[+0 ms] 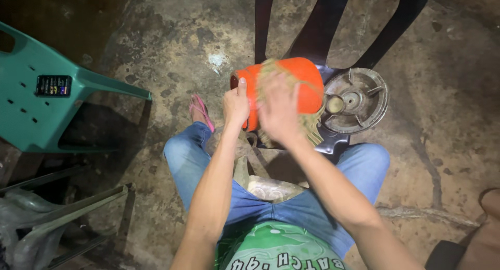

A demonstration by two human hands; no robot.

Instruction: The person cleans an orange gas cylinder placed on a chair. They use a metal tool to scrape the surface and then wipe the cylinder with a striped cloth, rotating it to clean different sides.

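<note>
Just above the middle of the frame, your left hand (236,106) is closed on the left end of an orange cylinder (307,74), thumb up along its rim. The cylinder lies on its side on the seat of a dark plastic chair (333,139) in front of your knees. Your right hand (278,108) presses against the cylinder's near side, blurred, with a tan fibrous scrubber (312,129) under the palm; strands show above and below the hand, though you cannot tell how tightly the fingers close on it. Just right of the cylinder, a round metal burner ring (364,100) rests on the same chair. A foot in a pink sandal (200,111) stands on the concrete floor (442,119) left of the chair. A green plastic chair (31,93) sits at the left edge of the frame.
</note>
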